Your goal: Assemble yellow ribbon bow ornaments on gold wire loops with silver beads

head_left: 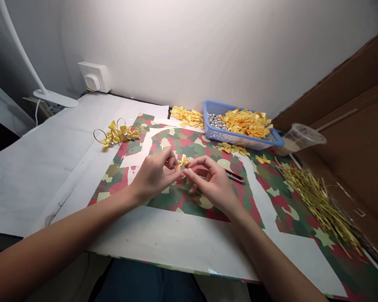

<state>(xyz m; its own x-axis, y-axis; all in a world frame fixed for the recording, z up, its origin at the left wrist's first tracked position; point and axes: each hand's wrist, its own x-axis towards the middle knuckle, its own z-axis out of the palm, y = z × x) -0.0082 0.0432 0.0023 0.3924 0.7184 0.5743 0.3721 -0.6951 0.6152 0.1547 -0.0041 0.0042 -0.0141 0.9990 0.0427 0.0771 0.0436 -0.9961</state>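
Note:
My left hand (156, 174) and my right hand (209, 180) meet over the middle of the table, both pinched on a small yellow ribbon bow (183, 160) held between their fingertips. The bow hangs just above red, green and cream patterned paper (182, 144). A red-handled tool (236, 177) lies on the paper just right of my right hand, partly hidden by it.
A blue basket (239, 138) at the back holds yellow bows and silver beads. Loose bows (187, 116) lie beside it. Finished bows with gold loops (118, 134) sit at left. Gold strands (318, 199) and a plastic cup (297, 140) are at right. A lamp base (55, 97) stands far left.

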